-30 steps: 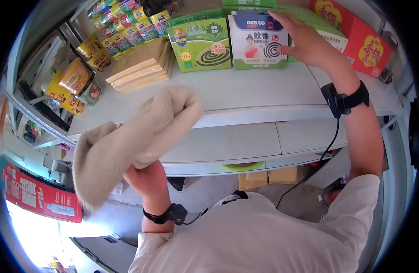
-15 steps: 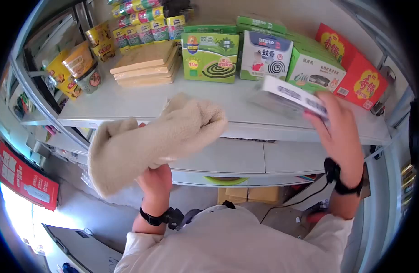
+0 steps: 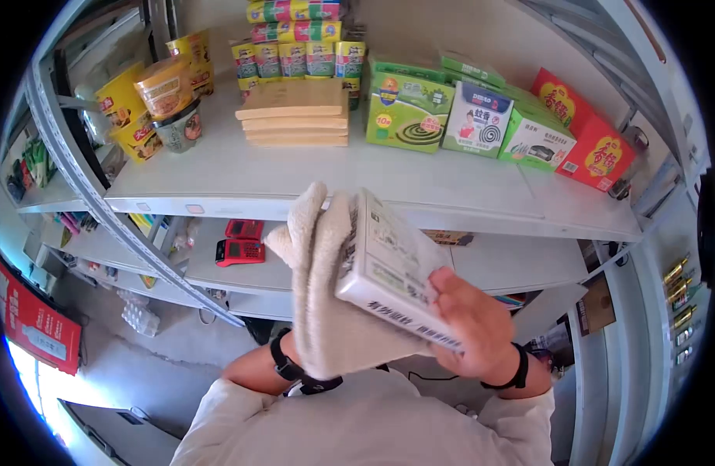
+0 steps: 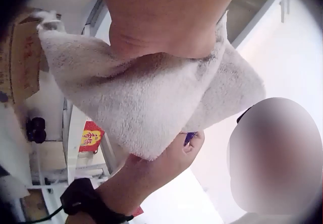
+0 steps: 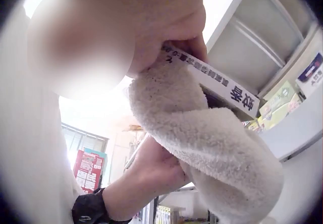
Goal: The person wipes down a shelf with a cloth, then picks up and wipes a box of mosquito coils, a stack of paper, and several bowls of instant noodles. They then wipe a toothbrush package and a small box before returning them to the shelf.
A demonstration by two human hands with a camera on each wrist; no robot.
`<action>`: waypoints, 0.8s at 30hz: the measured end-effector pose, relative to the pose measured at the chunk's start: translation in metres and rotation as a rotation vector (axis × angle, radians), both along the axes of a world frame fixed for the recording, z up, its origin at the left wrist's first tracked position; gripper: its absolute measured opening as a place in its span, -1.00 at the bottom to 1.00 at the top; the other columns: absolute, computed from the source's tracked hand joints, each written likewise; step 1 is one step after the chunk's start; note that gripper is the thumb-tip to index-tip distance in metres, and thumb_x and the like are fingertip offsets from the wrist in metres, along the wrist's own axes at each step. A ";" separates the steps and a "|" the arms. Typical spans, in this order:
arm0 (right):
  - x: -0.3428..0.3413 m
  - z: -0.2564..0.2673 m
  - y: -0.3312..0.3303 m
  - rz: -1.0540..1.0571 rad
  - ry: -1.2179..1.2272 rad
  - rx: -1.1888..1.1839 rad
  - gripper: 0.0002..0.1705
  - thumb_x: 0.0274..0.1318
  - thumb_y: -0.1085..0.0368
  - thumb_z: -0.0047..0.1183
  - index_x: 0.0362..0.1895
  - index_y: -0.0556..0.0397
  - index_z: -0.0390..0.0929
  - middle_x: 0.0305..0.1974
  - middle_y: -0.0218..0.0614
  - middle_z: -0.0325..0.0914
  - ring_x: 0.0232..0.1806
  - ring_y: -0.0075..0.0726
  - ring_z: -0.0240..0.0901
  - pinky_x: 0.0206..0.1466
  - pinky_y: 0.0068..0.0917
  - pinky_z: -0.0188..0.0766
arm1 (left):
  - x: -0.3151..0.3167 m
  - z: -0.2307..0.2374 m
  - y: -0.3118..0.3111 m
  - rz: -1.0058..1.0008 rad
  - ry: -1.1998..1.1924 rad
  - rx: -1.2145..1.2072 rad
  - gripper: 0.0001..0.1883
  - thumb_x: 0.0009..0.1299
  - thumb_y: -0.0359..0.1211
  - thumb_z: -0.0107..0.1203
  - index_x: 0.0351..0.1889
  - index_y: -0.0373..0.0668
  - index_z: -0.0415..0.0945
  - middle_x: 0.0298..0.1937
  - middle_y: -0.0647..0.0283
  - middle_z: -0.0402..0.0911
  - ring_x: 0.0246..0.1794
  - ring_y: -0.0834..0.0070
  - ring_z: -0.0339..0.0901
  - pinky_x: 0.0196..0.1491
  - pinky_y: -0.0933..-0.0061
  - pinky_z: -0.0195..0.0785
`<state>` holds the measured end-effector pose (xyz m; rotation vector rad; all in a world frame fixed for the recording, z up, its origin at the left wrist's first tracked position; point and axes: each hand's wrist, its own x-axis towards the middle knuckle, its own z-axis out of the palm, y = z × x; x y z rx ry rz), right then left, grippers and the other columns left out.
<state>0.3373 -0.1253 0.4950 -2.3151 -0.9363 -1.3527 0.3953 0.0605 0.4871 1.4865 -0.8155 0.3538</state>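
Note:
In the head view the right hand [image 3: 478,322] grips a white mosquito-coil box [image 3: 396,264] by its lower right end. The box lies against a beige cloth [image 3: 319,311] in front of the shelf. Behind that cloth the left hand is hidden in the head view; the right wrist view shows the left hand [image 5: 156,168] holding the cloth [image 5: 227,158] from below. In the left wrist view the cloth [image 4: 136,103] hangs from the left hand [image 4: 161,22], and the right hand [image 4: 174,156] is at its lower edge, curled round something blue.
On the upper shelf [image 3: 295,175] stand green boxes [image 3: 408,109], another white box [image 3: 478,120], red boxes [image 3: 598,151], stacked tan packets [image 3: 291,116] and noodle cups [image 3: 163,89]. A red card terminal [image 3: 239,251] lies on the shelf below.
The right hand has taken a white box from the upper shelf and brought it down and left to the cloth. The cloth has turned and moved right with the left hand. The view has shifted.

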 end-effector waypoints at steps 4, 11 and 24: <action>-0.009 -0.020 0.049 0.043 -0.048 -0.112 -0.64 -0.12 0.35 0.26 -0.16 0.03 0.49 -0.15 -0.18 0.55 -0.13 -0.10 0.58 0.01 -0.28 0.51 | 0.006 -0.046 0.036 -0.119 0.089 -0.047 -0.11 0.12 -0.16 0.30 0.35 -0.24 0.05 0.28 0.02 0.20 0.31 0.22 0.21 0.33 0.13 0.10; -0.006 -0.038 0.096 0.122 0.446 0.062 -0.23 -0.23 -0.09 0.35 0.11 -0.18 0.38 0.26 0.06 0.17 0.37 0.48 -0.11 0.29 0.41 -0.22 | 0.011 -0.095 0.065 -0.243 0.275 -0.202 -0.13 0.17 -0.11 0.23 0.36 -0.22 0.04 0.29 0.04 0.20 0.31 0.21 0.21 0.33 0.14 0.10; -0.021 -0.071 0.082 0.517 0.708 0.497 -0.04 0.01 0.01 0.18 0.37 0.22 0.02 0.34 0.33 -0.04 0.40 0.29 -0.06 0.39 -0.07 -0.10 | 0.015 -0.120 0.043 -0.550 0.751 -0.796 -0.17 0.25 -0.01 0.11 0.39 -0.18 0.01 0.32 0.09 0.20 0.32 0.21 0.20 0.34 0.15 0.10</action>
